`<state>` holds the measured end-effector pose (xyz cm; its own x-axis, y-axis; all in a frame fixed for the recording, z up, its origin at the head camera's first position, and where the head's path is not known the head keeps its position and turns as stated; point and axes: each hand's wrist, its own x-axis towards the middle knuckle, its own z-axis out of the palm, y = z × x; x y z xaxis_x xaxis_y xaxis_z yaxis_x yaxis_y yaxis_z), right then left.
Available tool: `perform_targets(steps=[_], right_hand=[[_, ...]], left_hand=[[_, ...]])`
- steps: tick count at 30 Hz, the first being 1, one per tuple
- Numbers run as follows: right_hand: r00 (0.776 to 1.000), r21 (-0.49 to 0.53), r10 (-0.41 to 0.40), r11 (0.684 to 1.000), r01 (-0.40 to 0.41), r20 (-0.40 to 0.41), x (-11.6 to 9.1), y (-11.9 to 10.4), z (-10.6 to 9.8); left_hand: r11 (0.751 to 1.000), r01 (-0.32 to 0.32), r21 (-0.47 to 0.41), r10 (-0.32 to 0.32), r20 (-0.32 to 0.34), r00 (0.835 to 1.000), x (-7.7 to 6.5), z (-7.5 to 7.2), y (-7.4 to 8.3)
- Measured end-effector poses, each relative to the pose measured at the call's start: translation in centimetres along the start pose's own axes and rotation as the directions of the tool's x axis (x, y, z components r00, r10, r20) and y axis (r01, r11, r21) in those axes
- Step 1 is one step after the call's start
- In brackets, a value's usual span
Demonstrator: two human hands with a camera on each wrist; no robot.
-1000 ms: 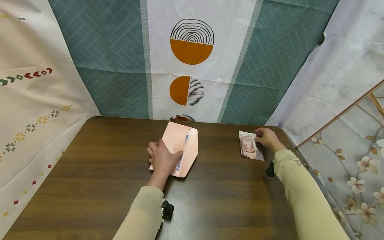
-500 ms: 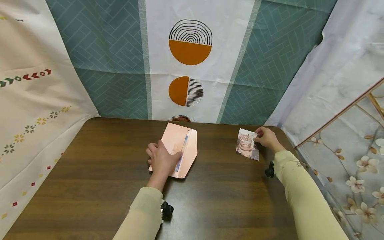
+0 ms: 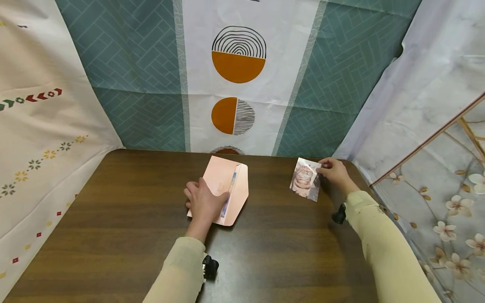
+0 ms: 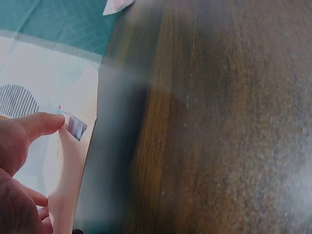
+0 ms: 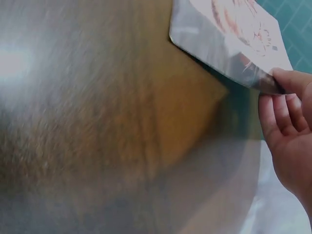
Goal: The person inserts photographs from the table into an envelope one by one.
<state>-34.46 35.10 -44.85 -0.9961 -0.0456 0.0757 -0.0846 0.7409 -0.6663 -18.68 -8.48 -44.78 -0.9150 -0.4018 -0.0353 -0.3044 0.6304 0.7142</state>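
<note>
A pink envelope (image 3: pixel 223 170) lies on the table at centre left, its pointed flap (image 3: pixel 240 189) folded out to the right. Inside its opening shows a blue-purple picture card (image 3: pixel 230 193). My left hand (image 3: pixel 203 202) grips the envelope, the thumb at the opening and the fingers round its left edge, as the left wrist view also shows. At the right, my right hand (image 3: pixel 335 171) pinches the edge of a photo card (image 3: pixel 304 179) printed with a fat cat. In the right wrist view the card (image 5: pixel 234 39) is tilted and lifted, casting a shadow on the table.
The brown wooden table (image 3: pixel 261 256) ends at the back against a green and white patterned curtain (image 3: pixel 235 88). A cream cloth (image 3: pixel 49 139) hangs at the left. A floral marble-print cloth (image 3: pixel 428 168) stands close beside the right arm.
My right hand has brought the cat photo card slightly to the left and up off the table, turning it clockwise. The left hand and the envelope stay in place.
</note>
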Motion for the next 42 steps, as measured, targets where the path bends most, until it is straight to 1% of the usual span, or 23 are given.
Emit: perform_targets(steps=[2, 3, 6, 8, 10, 11, 14, 16, 17, 19, 21, 25, 27, 28, 32, 35, 38, 42], right_hand=[[0.999, 0.103, 0.032, 0.994, -0.033, 0.008, 0.0, -0.8, -0.1], [0.999, 0.161, 0.045, 0.986, -0.047, 0.016, 0.0, -1.1, -0.1], [0.995, 0.310, 0.082, 0.946, -0.095, 0.055, -0.1, -2.2, -0.3], [0.990, 0.411, 0.106, 0.902, -0.133, 0.089, -0.3, -3.1, -0.5], [0.985, 0.492, 0.129, 0.854, -0.170, 0.117, -0.4, -4.3, -0.8], [0.982, 0.535, 0.136, 0.824, -0.187, 0.133, -0.6, -4.9, -1.0], [0.976, 0.627, 0.133, 0.749, -0.212, 0.170, -0.8, -6.2, -1.3], [0.974, 0.669, 0.119, 0.710, -0.219, 0.193, -0.8, -6.6, -1.2], [0.974, 0.680, 0.109, 0.700, -0.219, 0.201, -0.7, -6.7, -1.0], [0.973, 0.691, 0.092, 0.690, -0.215, 0.211, -0.6, -6.7, -0.6], [0.972, 0.693, 0.089, 0.688, -0.217, 0.216, -0.4, -6.8, -0.1], [0.971, 0.690, 0.076, 0.690, -0.216, 0.228, -0.3, -7.6, 0.8], [0.967, 0.679, 0.067, 0.700, -0.220, 0.244, -0.4, -8.3, 1.3], [0.965, 0.668, 0.059, 0.712, -0.219, 0.254, -0.5, -8.6, 1.5], [0.961, 0.654, 0.032, 0.726, -0.211, 0.274, -0.8, -10.0, 2.7], [0.959, 0.669, 0.008, 0.715, -0.204, 0.284, -1.1, -11.0, 3.7], [0.950, 0.667, -0.025, 0.718, -0.200, 0.312, -1.4, -11.9, 4.8], [0.931, 0.643, -0.072, 0.742, -0.189, 0.357, -1.7, -13.0, 6.3]], left_hand=[[1.000, 0.003, -0.005, -0.003, 0.007, 1.000, 0.1, -0.1, -0.1], [1.000, 0.005, -0.005, -0.005, 0.011, 1.000, 0.1, -0.1, -0.1], [1.000, 0.006, -0.010, -0.006, 0.011, 1.000, 0.0, -0.3, -0.1], [1.000, 0.006, -0.011, -0.005, 0.008, 1.000, 0.0, -0.4, -0.1], [1.000, 0.003, -0.014, -0.003, 0.002, 1.000, 0.0, -0.5, -0.1], [1.000, 0.002, -0.016, -0.002, -0.002, 1.000, -0.1, -0.5, -0.1], [1.000, 0.000, -0.018, 0.000, -0.010, 1.000, 0.0, -0.6, -0.1], [1.000, 0.002, -0.019, -0.002, -0.012, 1.000, 0.0, -0.7, -0.1], [1.000, 0.003, -0.020, -0.003, -0.012, 1.000, 0.0, -0.8, -0.1], [1.000, 0.003, -0.023, -0.003, -0.012, 1.000, 0.1, -0.9, -0.1], [1.000, 0.001, -0.031, -0.002, -0.012, 1.000, 0.2, -0.9, -0.2], [0.999, 0.002, -0.046, -0.002, -0.013, 1.000, 0.3, -1.0, -0.1], [0.999, 0.003, -0.047, -0.004, -0.012, 1.000, 0.3, -1.0, -0.1], [0.999, 0.004, -0.047, -0.004, -0.011, 1.000, 0.3, -1.0, -0.1], [0.999, 0.003, -0.047, -0.003, -0.007, 1.000, 0.3, -1.0, 0.0], [0.999, 0.003, -0.049, -0.003, -0.007, 1.000, 0.3, -0.9, 0.1], [0.999, 0.004, -0.051, -0.004, -0.007, 1.000, 0.3, -0.9, 0.2], [0.998, 0.001, -0.059, -0.002, -0.012, 1.000, 0.4, -1.0, 0.2]])
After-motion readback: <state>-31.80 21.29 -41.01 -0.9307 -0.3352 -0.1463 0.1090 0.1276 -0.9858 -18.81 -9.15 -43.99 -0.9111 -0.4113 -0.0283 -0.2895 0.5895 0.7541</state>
